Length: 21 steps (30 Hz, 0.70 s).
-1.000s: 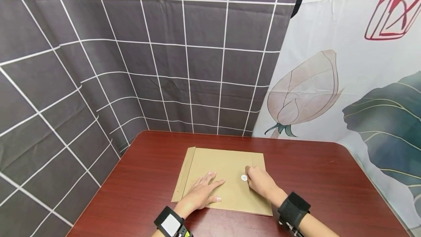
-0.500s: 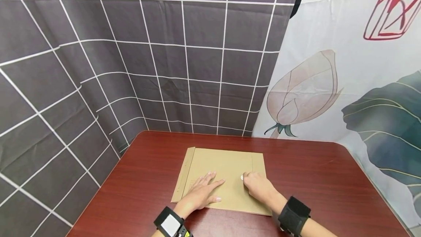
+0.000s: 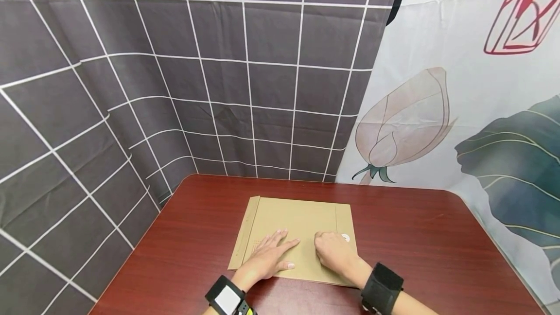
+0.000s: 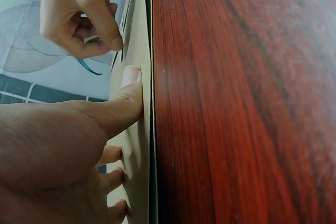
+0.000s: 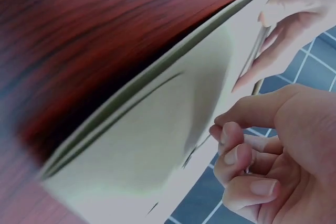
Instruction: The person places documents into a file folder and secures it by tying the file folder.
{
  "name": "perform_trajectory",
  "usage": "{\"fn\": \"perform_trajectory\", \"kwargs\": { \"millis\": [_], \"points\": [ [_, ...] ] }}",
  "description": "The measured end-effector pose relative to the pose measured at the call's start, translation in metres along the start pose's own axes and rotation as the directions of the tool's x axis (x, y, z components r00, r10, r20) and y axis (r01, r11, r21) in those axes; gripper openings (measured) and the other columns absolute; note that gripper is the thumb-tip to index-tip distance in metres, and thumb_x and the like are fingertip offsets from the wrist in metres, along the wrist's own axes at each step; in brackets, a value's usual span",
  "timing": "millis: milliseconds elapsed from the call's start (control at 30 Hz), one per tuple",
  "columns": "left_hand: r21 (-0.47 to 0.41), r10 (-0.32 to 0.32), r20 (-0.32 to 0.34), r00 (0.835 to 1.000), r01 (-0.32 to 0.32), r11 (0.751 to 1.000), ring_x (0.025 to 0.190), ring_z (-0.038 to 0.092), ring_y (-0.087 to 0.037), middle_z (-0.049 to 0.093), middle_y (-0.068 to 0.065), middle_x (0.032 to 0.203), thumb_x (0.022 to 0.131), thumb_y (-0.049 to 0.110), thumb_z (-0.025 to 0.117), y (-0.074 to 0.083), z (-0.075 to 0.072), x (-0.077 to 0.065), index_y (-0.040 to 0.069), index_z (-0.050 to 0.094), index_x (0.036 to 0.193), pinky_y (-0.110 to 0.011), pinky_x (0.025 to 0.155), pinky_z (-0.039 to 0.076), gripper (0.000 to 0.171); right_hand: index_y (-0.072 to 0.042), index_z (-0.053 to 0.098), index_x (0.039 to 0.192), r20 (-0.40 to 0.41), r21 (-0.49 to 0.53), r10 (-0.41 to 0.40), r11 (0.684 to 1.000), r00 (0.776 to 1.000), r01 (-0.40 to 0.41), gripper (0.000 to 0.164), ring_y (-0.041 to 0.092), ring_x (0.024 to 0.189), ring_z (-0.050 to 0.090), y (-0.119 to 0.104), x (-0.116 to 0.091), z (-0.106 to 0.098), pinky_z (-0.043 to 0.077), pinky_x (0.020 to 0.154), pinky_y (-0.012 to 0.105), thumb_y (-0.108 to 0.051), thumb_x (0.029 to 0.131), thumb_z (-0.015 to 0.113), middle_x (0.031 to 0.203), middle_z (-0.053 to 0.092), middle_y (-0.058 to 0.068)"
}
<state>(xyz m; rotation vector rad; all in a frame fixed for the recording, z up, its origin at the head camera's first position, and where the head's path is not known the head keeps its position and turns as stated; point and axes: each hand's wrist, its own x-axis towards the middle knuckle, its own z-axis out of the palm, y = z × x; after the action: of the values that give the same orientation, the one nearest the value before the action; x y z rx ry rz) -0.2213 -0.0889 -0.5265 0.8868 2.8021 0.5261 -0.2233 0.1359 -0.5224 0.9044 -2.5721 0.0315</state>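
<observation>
A flat brown kraft paper document envelope [image 3: 302, 213] lies on the table, with a round white button [image 3: 345, 237] near its right end. My left hand [image 3: 267, 256] rests spread on the left half of the envelope, thumb along its near edge in the left wrist view. Just left of the button, my right hand [image 3: 334, 252] is curled low over the paper. Its thumb and index fingertip pinch together in the right wrist view, and a small whitish bit of thin string [image 5: 247, 170] shows among the curled fingers. The pinched tip itself is mostly hidden.
The reddish-brown wooden table [image 3: 420, 237] extends around the envelope. Behind it hangs a dark grey curtain with a white grid [image 3: 271, 81], and at the right a white cloth with a lotus print [image 3: 402, 120]. Each wrist wears a black strap [image 3: 382, 286].
My right hand has moved left across the button, from its right side to its left, so the button now shows behind the hand. The left hand and envelope stay put.
</observation>
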Motion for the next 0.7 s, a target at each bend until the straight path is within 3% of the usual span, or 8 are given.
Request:
{"fn": "perform_trajectory", "kwargs": {
  "millis": [333, 700],
  "points": [
    [0.012, -0.007, 0.005, 1.000, 0.006, 1.000, 0.140, 0.023, -0.030, 0.029, -0.011, 0.153, 0.088, 0.042, 0.061, 0.001, 0.001, 0.000, 0.031, 0.043, 0.144, -0.050, 0.109, 0.021, 0.060, -0.007, 0.055, 0.067, 0.044, 0.078, 0.055, 0.995, 0.998, -0.058, 0.013, 0.014, 0.049, 0.049, -0.015, 0.017, -0.005, 0.044, 0.046, 0.032, -0.002, 0.076, 0.064, 0.056, 0.049, 0.002],
    [0.039, 0.020, -0.021, 1.000, -0.019, 0.999, 0.139, 0.026, -0.031, 0.031, -0.013, 0.151, 0.088, 0.044, 0.060, -0.002, 0.003, 0.002, 0.027, 0.043, 0.144, -0.051, 0.108, 0.024, 0.061, -0.008, 0.054, 0.068, -0.018, 0.092, 0.062, 0.994, 0.998, -0.060, 0.015, 0.015, 0.049, 0.052, -0.022, 0.033, 0.001, 0.045, 0.045, 0.032, -0.002, 0.075, 0.066, 0.056, 0.050, 0.002]
  ]
}}
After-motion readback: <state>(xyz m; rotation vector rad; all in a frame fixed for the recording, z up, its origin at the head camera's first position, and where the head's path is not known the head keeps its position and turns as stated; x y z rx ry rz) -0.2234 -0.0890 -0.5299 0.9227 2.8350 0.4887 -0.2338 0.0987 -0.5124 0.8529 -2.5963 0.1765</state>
